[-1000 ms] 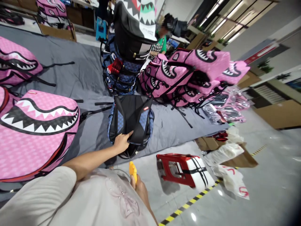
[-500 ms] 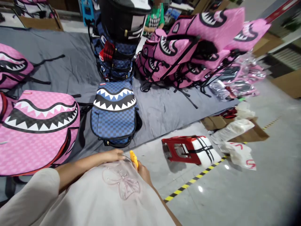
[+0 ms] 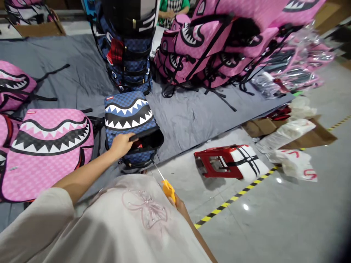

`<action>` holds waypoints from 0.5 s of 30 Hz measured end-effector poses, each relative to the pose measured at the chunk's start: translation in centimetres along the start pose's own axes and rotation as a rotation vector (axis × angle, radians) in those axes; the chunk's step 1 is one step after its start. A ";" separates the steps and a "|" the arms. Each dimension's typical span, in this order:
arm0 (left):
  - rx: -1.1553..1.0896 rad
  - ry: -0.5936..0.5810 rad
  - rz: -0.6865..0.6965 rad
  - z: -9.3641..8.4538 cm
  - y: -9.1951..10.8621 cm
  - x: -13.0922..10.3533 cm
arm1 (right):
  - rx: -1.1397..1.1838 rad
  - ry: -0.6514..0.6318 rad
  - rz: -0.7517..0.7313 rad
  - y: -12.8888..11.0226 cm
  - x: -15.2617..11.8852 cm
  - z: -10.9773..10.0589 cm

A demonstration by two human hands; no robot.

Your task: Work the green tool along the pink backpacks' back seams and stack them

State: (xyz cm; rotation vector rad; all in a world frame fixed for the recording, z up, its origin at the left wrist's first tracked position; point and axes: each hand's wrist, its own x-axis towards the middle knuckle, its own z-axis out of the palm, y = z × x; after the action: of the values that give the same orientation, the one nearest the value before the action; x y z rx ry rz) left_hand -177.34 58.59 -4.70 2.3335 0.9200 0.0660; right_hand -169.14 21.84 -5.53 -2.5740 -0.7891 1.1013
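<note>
A blue checkered backpack (image 3: 128, 115) with a printed toothed mouth lies on the grey-covered table, its front compartment gaping. My left hand (image 3: 122, 145) grips the edge of that opening and lifts the flap; a bit of red shows inside. Low in front of my body, my right hand (image 3: 178, 202) is closed around a yellow-handled tool (image 3: 168, 190) with a thin metal shaft. The shaft points up and left toward the bottom of the backpack. I cannot make out the tool's exact kind.
Pink backpacks (image 3: 49, 157) lie at the left. Behind stand a stack of dark blue backpacks (image 3: 131, 62) and a heap of pink ones (image 3: 203, 40). A red stool (image 3: 216, 162) is on the floor at right, near cardboard and plastic bags (image 3: 287, 133). Another person (image 3: 174, 9) is across the table.
My left hand has moved up from my waist to the blue backpack and pulled its compartment open. The yellow-handled tool now shows its metal shaft. The view has shifted slightly.
</note>
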 end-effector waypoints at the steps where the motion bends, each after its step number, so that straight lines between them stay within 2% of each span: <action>1: 0.000 0.032 0.011 -1.3 0.5 0.7 | 0.059 0.017 -0.034 -0.4 0.2 -0.1; 5: 0.011 0.119 0.056 -5.1 2.2 2.7 | 0.269 0.101 -0.158 -2.8 1.4 -0.5; 9: 0.019 0.156 0.059 -6.4 3.2 2.9 | 0.364 0.134 -0.239 -5.3 2.4 -1.9; 12: -0.027 0.141 0.074 -6.4 4.3 2.3 | 0.133 0.079 -0.206 -8.2 5.1 -3.8; 15: -0.079 0.086 0.105 -6.1 6.4 1.2 | -0.173 0.029 -0.131 -12.3 10.3 -5.5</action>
State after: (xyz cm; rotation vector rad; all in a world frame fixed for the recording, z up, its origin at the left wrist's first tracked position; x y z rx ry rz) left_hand -174.22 58.94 3.60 2.3186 0.8202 0.2428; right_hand -163.99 37.75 -2.88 -2.6260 -1.0724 0.9950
